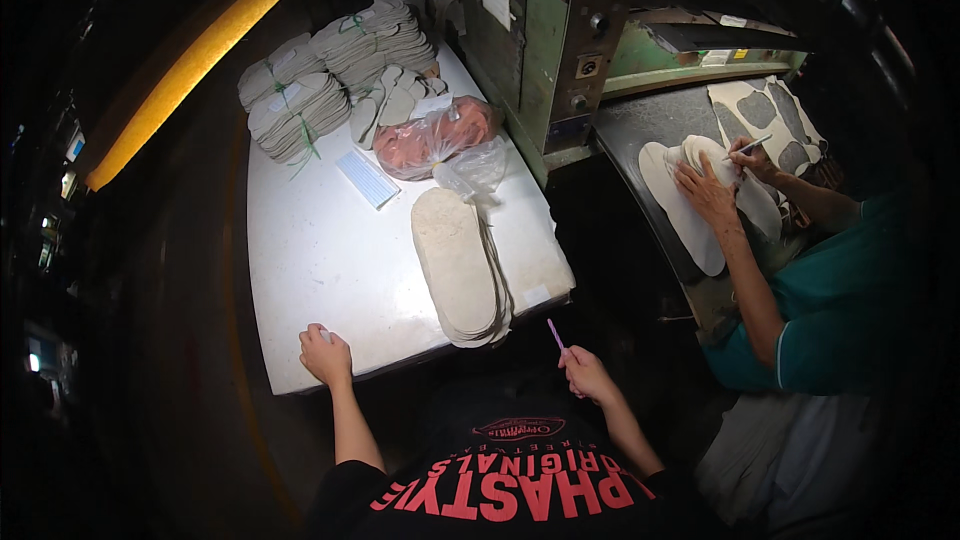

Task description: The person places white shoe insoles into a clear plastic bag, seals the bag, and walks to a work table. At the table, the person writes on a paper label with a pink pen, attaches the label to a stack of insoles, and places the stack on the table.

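Head view: a purple pen-like tool (555, 334) is pinched in the right hand (588, 376) near the sole-shaped stack (455, 260) on the white table (320, 270), the left hand (327, 355) is curled, contents unclear, and marking seems prepared, so the stack should be steadied.

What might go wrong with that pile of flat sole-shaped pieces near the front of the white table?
The pile reaches the front edge of the white table, so a knock there might tip some pieces onto the floor.

The right hand holds a thin purple stick just off that edge, close to the pile; a careless swing might catch the pieces.

The pieces look untied, so they could slide out of line.
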Motion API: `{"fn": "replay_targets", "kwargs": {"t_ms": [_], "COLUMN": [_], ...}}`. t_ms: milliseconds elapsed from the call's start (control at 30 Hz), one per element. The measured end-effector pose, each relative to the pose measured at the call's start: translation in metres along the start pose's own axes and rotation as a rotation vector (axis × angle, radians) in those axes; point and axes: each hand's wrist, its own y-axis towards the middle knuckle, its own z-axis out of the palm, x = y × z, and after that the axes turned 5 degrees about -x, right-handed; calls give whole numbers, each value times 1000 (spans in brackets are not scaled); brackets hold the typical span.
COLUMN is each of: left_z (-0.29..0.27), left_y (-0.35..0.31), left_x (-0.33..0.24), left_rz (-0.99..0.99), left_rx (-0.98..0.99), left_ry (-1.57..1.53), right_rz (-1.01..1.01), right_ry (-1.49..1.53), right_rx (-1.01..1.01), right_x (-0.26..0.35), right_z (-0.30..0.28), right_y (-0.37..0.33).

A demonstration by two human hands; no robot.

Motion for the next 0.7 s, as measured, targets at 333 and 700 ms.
{"fn": "replay_targets", "kwargs": {"t_ms": [333, 700], "left_z": [-6, -4], "left_y": [0, 1], "left_x": [-4, -2], "left_rz": [-29, -12], "left_rx": [6, 4], "left_ry": [-39, -11], "right_rz": [-142, -425], "right_ry": [-333, -311], "right_rx": [207, 22], "right_x": [-21, 25], "right_z": [-6, -3], "right_y": [16, 23]}}
